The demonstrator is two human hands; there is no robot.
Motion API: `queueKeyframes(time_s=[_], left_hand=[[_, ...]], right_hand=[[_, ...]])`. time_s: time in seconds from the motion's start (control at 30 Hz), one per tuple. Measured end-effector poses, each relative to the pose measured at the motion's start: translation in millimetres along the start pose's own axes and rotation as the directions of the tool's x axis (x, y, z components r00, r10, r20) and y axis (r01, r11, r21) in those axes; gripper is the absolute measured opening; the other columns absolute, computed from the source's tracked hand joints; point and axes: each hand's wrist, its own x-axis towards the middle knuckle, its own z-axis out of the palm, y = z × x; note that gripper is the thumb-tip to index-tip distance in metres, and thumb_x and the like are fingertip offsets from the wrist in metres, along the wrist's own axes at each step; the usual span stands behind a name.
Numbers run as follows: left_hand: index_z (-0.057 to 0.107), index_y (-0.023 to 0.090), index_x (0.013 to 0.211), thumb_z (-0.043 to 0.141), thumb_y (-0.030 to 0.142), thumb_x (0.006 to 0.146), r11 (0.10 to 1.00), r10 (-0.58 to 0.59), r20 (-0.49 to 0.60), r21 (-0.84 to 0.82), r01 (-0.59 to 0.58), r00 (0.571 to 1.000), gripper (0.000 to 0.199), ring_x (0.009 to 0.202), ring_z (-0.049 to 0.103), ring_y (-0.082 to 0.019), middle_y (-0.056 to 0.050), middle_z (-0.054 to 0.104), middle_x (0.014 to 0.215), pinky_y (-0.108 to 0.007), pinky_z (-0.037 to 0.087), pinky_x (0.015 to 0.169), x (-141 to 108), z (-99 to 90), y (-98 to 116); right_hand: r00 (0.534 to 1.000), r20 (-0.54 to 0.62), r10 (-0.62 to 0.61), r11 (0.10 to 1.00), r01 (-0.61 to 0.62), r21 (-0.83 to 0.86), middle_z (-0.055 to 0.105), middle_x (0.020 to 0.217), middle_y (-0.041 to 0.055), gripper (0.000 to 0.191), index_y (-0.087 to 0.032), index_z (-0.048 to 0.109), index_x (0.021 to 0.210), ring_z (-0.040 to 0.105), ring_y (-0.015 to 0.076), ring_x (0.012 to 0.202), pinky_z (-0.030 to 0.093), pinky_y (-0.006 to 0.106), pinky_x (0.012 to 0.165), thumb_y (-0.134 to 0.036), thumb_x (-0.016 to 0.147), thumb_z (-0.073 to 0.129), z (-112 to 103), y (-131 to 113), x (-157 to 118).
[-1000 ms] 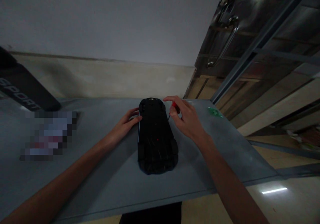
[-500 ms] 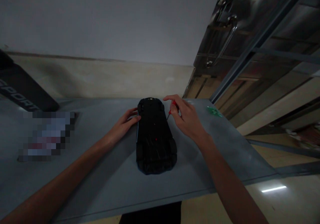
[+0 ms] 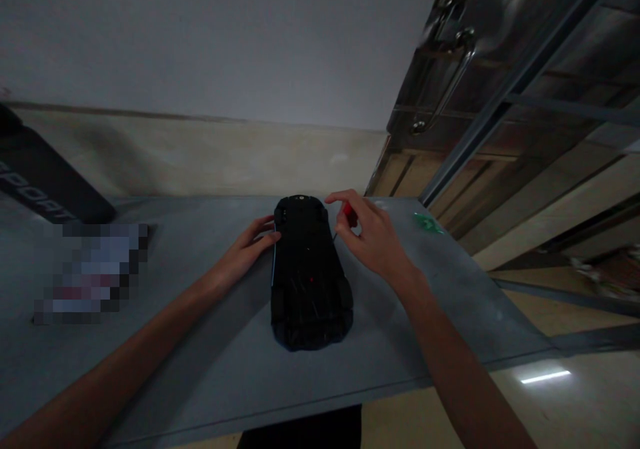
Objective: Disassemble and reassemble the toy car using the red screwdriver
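Note:
A toy car point(image 3: 305, 255) lies upside down with its black underside facing up and its length pointing away from me. My left hand point(image 3: 255, 237) grips its left side, the thumb on the edge and the fingers against the flank. On the other side, my right hand point(image 3: 365, 232) is closed around a small screwdriver point(image 3: 347, 210) with a red handle. Its thin shaft slants down to the car's right edge; whether the tip touches the car cannot be made out. The index finger of that hand stretches toward the car's far right wheel.
A grey table point(image 3: 220, 369) stands against the wall. On it lie a green piece point(image 3: 426, 223) at the right, a blurred flat item point(image 3: 95, 272) at the left and a dark SPORT-marked object point(image 3: 50, 175) behind it. A metal frame point(image 3: 470, 149) rises beyond the right edge.
The screwdriver's handle has turned within my right hand's fingers, and less of the red shows. My left hand and the toy car keep their places; the view has shifted slightly.

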Motion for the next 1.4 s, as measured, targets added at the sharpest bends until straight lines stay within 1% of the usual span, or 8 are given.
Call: queueKeyframes(time_s=[0.17, 0.33, 0.4, 0.63, 0.73, 0.83, 0.97, 1.4], left_hand=[[0.073, 0.024, 0.157, 0.083, 0.052, 0.097, 1.000, 0.024, 0.006, 0.003, -0.024, 1.000, 0.066, 0.164, 0.064, -0.042, -0.015, 0.075, 0.171, -0.056, 0.045, 0.140, 3.0, -0.9, -3.7], [0.073, 0.025, 0.157, 0.084, 0.054, 0.096, 1.000, 0.026, 0.016, -0.009, -0.026, 1.000, 0.068, 0.162, 0.066, -0.043, -0.015, 0.077, 0.168, -0.057, 0.048, 0.138, 3.5, -1.0, -3.7], [0.073, 0.027, 0.157, 0.084, 0.056, 0.096, 1.000, 0.012, 0.013, -0.001, -0.012, 1.000, 0.069, 0.161, 0.067, -0.042, -0.014, 0.077, 0.168, -0.056, 0.049, 0.137, 4.0, -1.2, -4.1], [0.074, 0.029, 0.159, 0.083, 0.057, 0.096, 1.000, 0.010, 0.012, 0.001, -0.010, 1.000, 0.069, 0.163, 0.065, -0.043, -0.014, 0.075, 0.171, -0.058, 0.050, 0.137, 3.5, -2.5, -6.4], [0.072, 0.026, 0.161, 0.082, 0.054, 0.098, 1.000, -0.001, 0.010, -0.003, 0.001, 1.000, 0.070, 0.165, 0.064, -0.042, -0.015, 0.072, 0.174, -0.056, 0.048, 0.139, 1.3, -1.6, -3.6], [0.073, 0.024, 0.160, 0.083, 0.052, 0.097, 1.000, 0.008, -0.003, 0.007, -0.007, 1.000, 0.069, 0.165, 0.063, -0.042, -0.015, 0.073, 0.172, -0.055, 0.046, 0.140, 1.2, -0.4, -1.4], [0.075, 0.026, 0.156, 0.085, 0.053, 0.095, 1.000, -0.010, -0.013, -0.007, 0.009, 1.000, 0.068, 0.162, 0.066, -0.044, -0.014, 0.077, 0.168, -0.055, 0.051, 0.136, 1.9, 0.3, -0.5], [0.069, 0.025, 0.163, 0.080, 0.054, 0.099, 0.999, -0.022, 0.011, 0.037, 0.022, 1.000, 0.071, 0.165, 0.063, -0.044, -0.014, 0.072, 0.174, -0.059, 0.045, 0.141, -3.4, -0.3, 5.1]], right_hand=[[1.000, 0.008, -0.011, 1.000, 0.011, -0.001, 0.073, 0.092, 0.0008, 0.033, -0.029, 0.073, 0.134, 0.065, 0.0218, 0.078, 0.052, 0.035, 0.079, -0.018, 0.107, 0.059, -1.5, -3.0, 0.1], [0.999, -0.042, 0.034, 0.999, -0.036, -0.038, 0.066, 0.077, -0.0033, 0.018, -0.030, 0.078, 0.125, 0.061, 0.0193, 0.068, 0.050, 0.034, 0.077, -0.031, 0.115, 0.063, 1.0, -4.3, 1.6], [0.998, -0.037, 0.047, 0.999, -0.048, -0.019, 0.065, 0.076, -0.0042, 0.016, -0.030, 0.077, 0.124, 0.060, 0.0183, 0.066, 0.049, 0.033, 0.075, -0.031, 0.115, 0.064, 1.6, -3.7, 1.9], [0.999, -0.011, 0.032, 0.999, -0.032, 0.015, 0.068, 0.086, -0.0032, 0.032, -0.030, 0.071, 0.135, 0.061, 0.0193, 0.073, 0.051, 0.033, 0.079, -0.021, 0.107, 0.060, 2.8, -2.6, 0.0], [0.999, -0.020, 0.038, 0.999, -0.038, 0.003, 0.068, 0.086, -0.0027, 0.035, -0.030, 0.070, 0.135, 0.062, 0.0203, 0.075, 0.052, 0.034, 0.081, -0.019, 0.104, 0.060, 3.1, -3.3, -0.4], [0.998, -0.043, 0.042, 0.999, -0.043, -0.025, 0.068, 0.083, -0.0025, 0.025, -0.030, 0.072, 0.131, 0.062, 0.0200, 0.072, 0.052, 0.034, 0.080, -0.024, 0.110, 0.061, 2.9, -4.7, 0.2], [0.996, -0.066, 0.063, 0.997, -0.065, -0.031, 0.065, 0.076, -0.0041, 0.012, -0.031, 0.075, 0.122, 0.059, 0.0187, 0.066, 0.050, 0.033, 0.075, -0.032, 0.116, 0.064, 3.0, -5.1, 1.1], [1.000, -0.005, 0.020, 1.000, -0.020, 0.016, 0.072, 0.092, 0.0003, 0.031, -0.029, 0.069, 0.133, 0.066, 0.0214, 0.078, 0.052, 0.035, 0.079, -0.018, 0.106, 0.058, 0.0, -6.0, 0.3]])
